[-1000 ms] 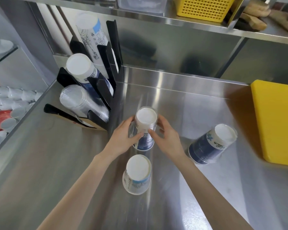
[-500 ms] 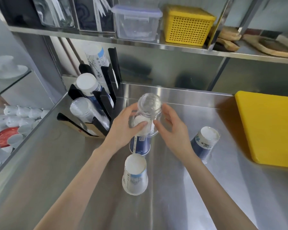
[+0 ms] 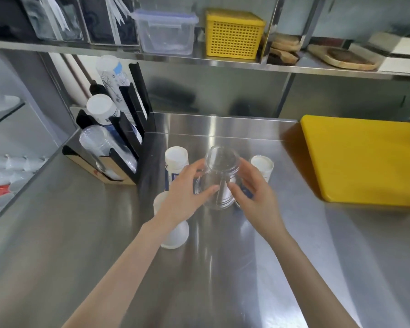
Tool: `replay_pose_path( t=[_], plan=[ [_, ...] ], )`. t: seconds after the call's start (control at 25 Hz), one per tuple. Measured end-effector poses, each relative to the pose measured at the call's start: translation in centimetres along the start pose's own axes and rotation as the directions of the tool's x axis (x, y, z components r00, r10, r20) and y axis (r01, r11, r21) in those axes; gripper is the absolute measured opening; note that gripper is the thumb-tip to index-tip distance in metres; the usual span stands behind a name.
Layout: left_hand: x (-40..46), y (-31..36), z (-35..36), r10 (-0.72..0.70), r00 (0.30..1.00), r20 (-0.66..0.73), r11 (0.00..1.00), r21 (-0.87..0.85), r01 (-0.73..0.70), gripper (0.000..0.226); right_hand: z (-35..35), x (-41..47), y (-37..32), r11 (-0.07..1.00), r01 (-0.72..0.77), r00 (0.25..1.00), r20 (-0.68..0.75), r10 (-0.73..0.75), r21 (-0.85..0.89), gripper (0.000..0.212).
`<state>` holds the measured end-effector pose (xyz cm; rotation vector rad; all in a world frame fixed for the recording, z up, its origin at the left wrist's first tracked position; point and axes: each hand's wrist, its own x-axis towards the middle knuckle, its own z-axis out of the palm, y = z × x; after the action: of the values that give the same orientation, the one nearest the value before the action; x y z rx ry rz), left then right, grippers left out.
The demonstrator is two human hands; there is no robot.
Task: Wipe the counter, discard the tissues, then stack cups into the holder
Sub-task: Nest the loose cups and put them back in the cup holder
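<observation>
Left hand (image 3: 186, 197), right hand (image 3: 253, 195) grip clear cup stack (image 3: 219, 181); holder (image 3: 118, 138) holds cup stacks.

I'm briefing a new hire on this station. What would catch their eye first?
Both hands, left hand and right hand, hold an upturned clear plastic cup above the steel counter. Paper cups stand upside down around it. A black cup holder sits at back left, and a yellow board at right.

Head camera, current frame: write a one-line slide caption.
Both hands, left and right, hold an upside-down clear cup above the steel counter, beside the black cup holder.
</observation>
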<state>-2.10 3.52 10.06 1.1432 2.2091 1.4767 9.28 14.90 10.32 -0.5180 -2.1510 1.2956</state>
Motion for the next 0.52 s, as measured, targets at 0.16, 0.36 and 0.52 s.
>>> replay_pose_path(
  t=[0.16, 0.36, 0.52],
  plan=[
    [-2.5, -2.2, 3.5, -0.067, 0.997, 0.033, 0.997, 0.045, 0.066, 0.056, -0.6, -3.1, 3.7, 0.995, -0.099, 0.994, 0.040, 0.100, -0.009, 0.045],
    [-4.4, -4.9, 6.5, -0.167, 0.981, 0.101, 0.983, 0.098, 0.157, 0.057, -0.7, -5.4, 7.2, 0.980, -0.186, 0.975, 0.109, 0.192, -0.066, 0.048],
    [-5.2, -5.9, 7.9, -0.210, 0.971, 0.115, 0.976, 0.077, 0.202, 0.055, -1.1, -6.1, 9.0, 0.969, -0.229, 0.960, 0.143, 0.241, -0.094, 0.052]
  ],
)
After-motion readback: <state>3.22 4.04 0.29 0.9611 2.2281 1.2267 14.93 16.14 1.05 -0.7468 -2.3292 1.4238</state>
